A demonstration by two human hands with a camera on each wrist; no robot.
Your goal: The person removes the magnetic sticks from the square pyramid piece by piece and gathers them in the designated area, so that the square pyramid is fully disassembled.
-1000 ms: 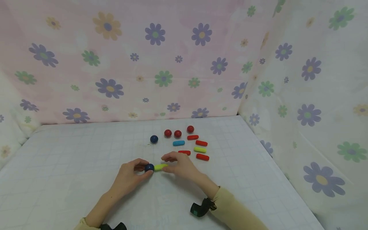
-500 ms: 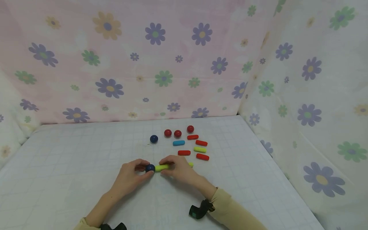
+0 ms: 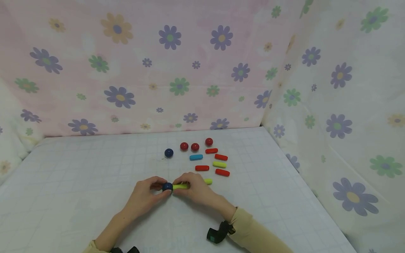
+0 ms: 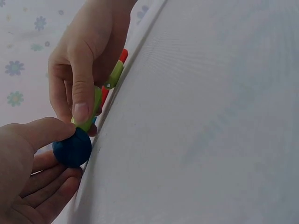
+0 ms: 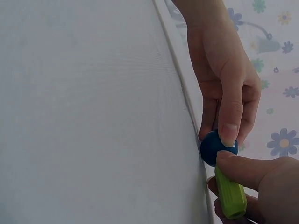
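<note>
My left hand (image 3: 148,192) pinches a dark blue ball (image 3: 167,187) between thumb and fingers, low over the white table. From the right, my right hand (image 3: 197,189) grips a yellow-green ribbed stick (image 3: 180,186) lengthwise. One end of that stick meets the ball, as the right wrist view shows with the stick (image 5: 231,198) directly against the ball (image 5: 211,150). The right thumb tip lies right at this joint. Just behind the right hand, a second yellow-green stick (image 3: 207,181) pokes out, partly hidden by the hand.
Beyond the hands lie several red sticks (image 3: 202,168), a light blue stick (image 3: 196,157) and another yellow-green stick (image 3: 219,164). Three red balls (image 3: 195,147) and a second dark blue ball (image 3: 169,153) sit farther back. Flowered cloth (image 3: 190,70) hangs behind the table (image 3: 79,175).
The right fingers have closed round the yellow-green stick and slid left toward the ball. My left hand and its ball have shifted slightly right. The second stick behind the right hand has come into view.
</note>
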